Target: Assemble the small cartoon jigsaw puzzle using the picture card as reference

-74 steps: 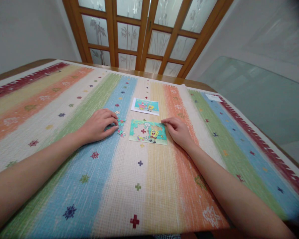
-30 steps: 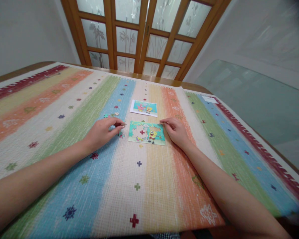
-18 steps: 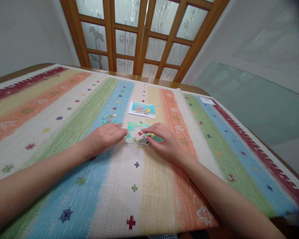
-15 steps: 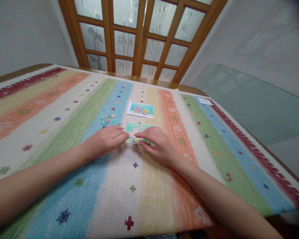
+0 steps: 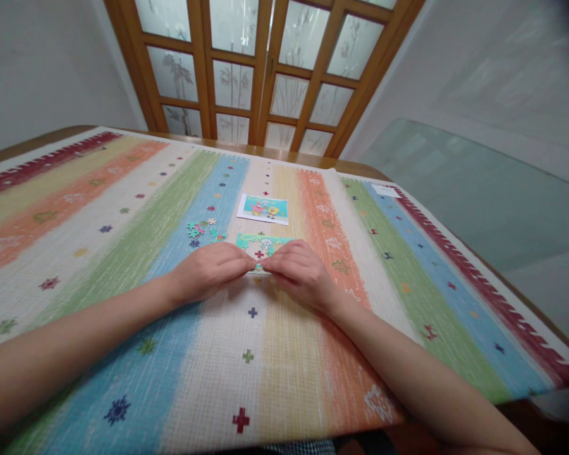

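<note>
Two bare hands meet over a jigsaw puzzle (image 5: 244, 241) near the middle of the table (image 5: 360, 168).

Left hand (image 5: 213, 270): lies across the puzzle's near left part, fingers curled and pointing inward. Right hand (image 5: 298, 270): mirrors it from the other side, covering much of the puzzle's right half. The fingertips come close together at the near edge. Grip, both hands: fingers bunched, inner sides turned away; cannot tell how far either is open, nor whether a piece is pinched.

Puzzle: flat, partly assembled, turquoise. Visible part includes the far border and a grey-green cartoon figure. Through its gap shows a red cross (image 5: 259, 254) printed on the striped tablecloth (image 5: 227, 379).

Loose pieces (image 5: 194, 230): a small cluster on the blue stripe, left of the puzzle, beyond the left hand. Mostly turquoise, some pink; one paler piece at the far side.

Picture card (image 5: 264, 210): flat, just beyond the puzzle, white margin. SpongeBob cartoon art, pink starfish and yellow sponge figures. Yellowish marks along its top are too small to read.

Label (image 5: 386, 191): white, at the cloth's far right; its faint marks are illegible.

Background: wood-framed doors (image 5: 260, 69) with frosted, plant-patterned panes.
</note>
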The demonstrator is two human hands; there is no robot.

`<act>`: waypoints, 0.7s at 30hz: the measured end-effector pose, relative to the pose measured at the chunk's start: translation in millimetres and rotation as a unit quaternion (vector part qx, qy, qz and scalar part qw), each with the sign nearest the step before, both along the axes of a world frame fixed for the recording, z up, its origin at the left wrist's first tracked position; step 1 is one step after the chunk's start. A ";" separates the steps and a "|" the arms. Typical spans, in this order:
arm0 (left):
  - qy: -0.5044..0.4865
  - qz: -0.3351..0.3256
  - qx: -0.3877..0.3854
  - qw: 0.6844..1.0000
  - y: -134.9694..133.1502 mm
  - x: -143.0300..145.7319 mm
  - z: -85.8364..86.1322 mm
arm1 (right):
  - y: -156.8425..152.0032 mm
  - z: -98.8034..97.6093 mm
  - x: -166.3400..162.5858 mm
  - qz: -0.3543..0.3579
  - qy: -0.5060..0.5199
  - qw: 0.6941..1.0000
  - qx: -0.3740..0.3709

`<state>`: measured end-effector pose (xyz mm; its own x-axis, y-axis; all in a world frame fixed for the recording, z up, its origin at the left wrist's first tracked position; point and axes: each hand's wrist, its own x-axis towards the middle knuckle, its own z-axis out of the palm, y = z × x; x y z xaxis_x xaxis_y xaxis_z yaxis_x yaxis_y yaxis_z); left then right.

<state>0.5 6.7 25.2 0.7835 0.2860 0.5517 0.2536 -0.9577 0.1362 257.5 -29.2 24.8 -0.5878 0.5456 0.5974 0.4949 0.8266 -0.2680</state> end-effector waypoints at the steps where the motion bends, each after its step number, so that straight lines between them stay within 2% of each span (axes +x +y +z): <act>1: 0.015 -0.003 0.007 1.000 2.4 -0.8 -1.0 | 2.5 -0.9 2.7 0.005 0.000 1.000 0.003; 9: 0.121 0.006 0.107 0.987 34.8 6.1 -7.0 | 26.1 -9.8 36.6 -0.077 -0.078 0.994 -0.009; 14: 0.178 0.014 0.122 0.976 47.4 25.2 -7.1 | 28.9 -16.7 38.6 -0.073 -0.130 0.988 -0.035; 21: 0.189 0.009 0.112 0.975 53.5 38.7 -8.1 | 25.8 -15.1 31.8 -0.069 -0.138 0.986 -0.057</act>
<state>39.2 60.3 17.1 0.9394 0.2064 0.2737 0.2615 -0.9477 -0.1830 289.3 -3.4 9.6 -0.6347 0.6866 0.3545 0.6681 0.7182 -0.1948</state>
